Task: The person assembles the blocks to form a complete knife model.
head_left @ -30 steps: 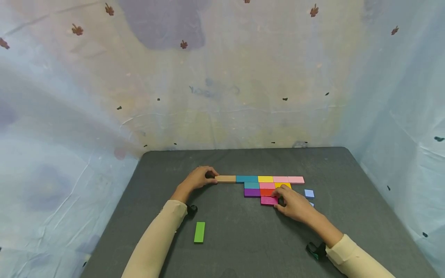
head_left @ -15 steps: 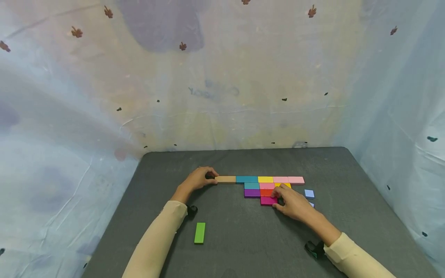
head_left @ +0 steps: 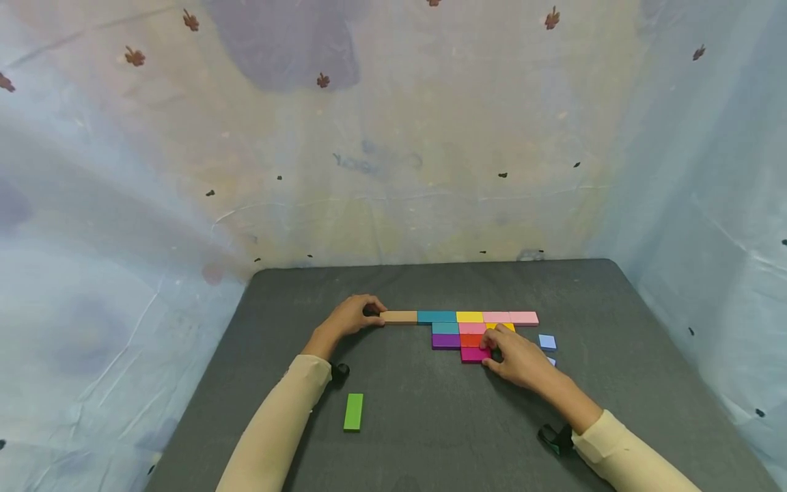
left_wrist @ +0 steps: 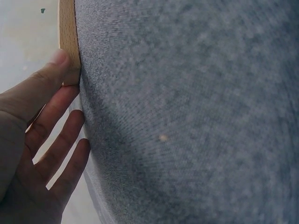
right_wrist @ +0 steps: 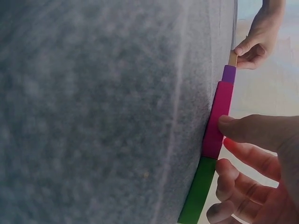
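Flat coloured blocks lie fitted together in rows on the dark table. My left hand (head_left: 353, 316) pinches the left end of a tan wooden block (head_left: 399, 318), which heads the far row; in the left wrist view its thumb is on the block's side. The tan block abuts a blue block (head_left: 436, 317). My right hand (head_left: 522, 359) bends over the nearest blocks, thumb and index finger pinching a magenta block (head_left: 475, 355). A red block (head_left: 472, 340) lies just behind it. In the right wrist view a green block (right_wrist: 198, 191) touches the magenta one; the hand hides it from the head view.
A lone bright green block (head_left: 353, 412) lies at the front left, by the left sleeve. Right of the rows sits a light blue block (head_left: 547, 342), with another partly hidden behind the right hand. A hanging cloth (head_left: 393, 205) rises behind the table's far edge.
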A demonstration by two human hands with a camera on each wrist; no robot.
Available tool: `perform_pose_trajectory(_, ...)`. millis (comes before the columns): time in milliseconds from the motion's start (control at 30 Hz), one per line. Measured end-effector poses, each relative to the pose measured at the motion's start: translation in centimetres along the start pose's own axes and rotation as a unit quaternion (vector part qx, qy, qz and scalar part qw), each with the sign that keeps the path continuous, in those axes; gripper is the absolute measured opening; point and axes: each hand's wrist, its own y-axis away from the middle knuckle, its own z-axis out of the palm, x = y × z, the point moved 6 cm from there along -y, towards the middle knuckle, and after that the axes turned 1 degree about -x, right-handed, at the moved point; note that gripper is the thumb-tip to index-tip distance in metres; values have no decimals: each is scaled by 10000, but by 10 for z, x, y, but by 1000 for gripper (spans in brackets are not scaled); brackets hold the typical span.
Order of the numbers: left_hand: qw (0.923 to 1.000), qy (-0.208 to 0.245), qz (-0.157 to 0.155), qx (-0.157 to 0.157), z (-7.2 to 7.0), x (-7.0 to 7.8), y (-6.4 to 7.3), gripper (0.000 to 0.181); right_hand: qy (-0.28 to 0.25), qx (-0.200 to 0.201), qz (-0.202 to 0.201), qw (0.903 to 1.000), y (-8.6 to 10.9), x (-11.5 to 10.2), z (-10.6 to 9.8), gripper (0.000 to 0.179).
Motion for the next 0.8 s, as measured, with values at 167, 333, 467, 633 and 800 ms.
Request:
perform_pose_trajectory(167, 10000, 8, 35, 4, -1, 2, 0, 23, 5, 101, -39, 9999, 1, -4, -2, 27)
perform_pose_trajectory(333, 10000, 24, 24, -28, 0, 1, -1, 23, -78, 219, -159, 9996, 0, -16, -4, 29)
perform_pose_trajectory(467, 10000, 46, -16, -42, 1, -1, -2, 24, -392, 125, -427, 9982, -2, -30, -2, 30)
perform_pose_trajectory(633, 10000, 54, -36, -50, 2, -4, -5, 25, -769, -94, -975, 9922, -7, -50, 5, 31)
perform_pose_trajectory(800, 10000, 16, -34, -76, 2, -6, -6, 24, -973, -230, -1557, 9827, -13, -70, 12, 33)
